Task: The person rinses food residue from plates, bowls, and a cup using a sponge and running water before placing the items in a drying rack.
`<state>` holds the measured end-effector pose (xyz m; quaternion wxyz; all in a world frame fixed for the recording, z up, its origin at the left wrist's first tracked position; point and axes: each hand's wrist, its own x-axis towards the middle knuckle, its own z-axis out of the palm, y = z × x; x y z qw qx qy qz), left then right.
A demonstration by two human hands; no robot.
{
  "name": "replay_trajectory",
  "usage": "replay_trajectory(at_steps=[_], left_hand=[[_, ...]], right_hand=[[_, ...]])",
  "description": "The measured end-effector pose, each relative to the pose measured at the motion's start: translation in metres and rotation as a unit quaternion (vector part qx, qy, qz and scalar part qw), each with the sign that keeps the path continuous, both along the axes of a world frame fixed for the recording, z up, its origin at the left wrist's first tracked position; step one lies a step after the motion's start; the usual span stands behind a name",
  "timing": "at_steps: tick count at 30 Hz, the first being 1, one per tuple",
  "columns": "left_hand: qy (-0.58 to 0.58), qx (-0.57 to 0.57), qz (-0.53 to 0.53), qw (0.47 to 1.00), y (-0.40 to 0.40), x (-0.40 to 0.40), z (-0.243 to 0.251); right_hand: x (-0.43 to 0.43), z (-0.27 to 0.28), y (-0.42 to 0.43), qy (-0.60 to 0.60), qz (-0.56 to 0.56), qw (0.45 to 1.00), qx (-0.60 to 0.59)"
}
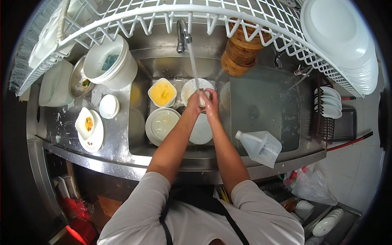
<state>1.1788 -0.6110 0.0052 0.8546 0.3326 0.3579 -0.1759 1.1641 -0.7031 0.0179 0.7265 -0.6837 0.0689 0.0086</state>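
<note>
My left hand (193, 103) and my right hand (212, 104) are together over the left sink basin, both closed around a small white dish (203, 98). Water runs onto it from the metal faucet (183, 35). Behind my hands lies a white plate (200, 85) in the basin. Left of them stands a square white bowl (162, 92) with yellow liquid. Nearer to me are a round white bowl (163, 125) holding cloudy water and another white plate (201, 130), partly under my forearms.
A white bucket (113, 65), small bowls (108, 106) and soiled dishes (95, 134) occupy the left counter. The right basin (260, 101) holds water; bamboo steamers (240, 56) stand behind it, a plastic jug (261, 147) at its front. A white wire rack (202, 10) hangs overhead.
</note>
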Motion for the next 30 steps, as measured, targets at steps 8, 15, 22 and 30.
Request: replay_trajectory(at_steps=[8,15,22,30], left_hand=[[-0.013,-0.082,0.100,0.992,0.022,-0.019,0.024],[-0.037,-0.018,0.018,0.999,0.006,-0.010,0.043],[0.022,-0.027,-0.014,0.999,-0.001,0.005,0.042],[-0.060,0.398,-0.163,0.901,0.025,0.017,0.036]], right_hand=[[0.006,0.034,0.007,0.142,-0.062,0.962,0.225],[0.004,0.013,-0.003,0.104,-0.075,0.981,0.146],[0.009,0.005,-0.026,0.128,-0.061,0.975,0.171],[-0.004,0.026,0.023,0.266,0.032,0.866,0.423]])
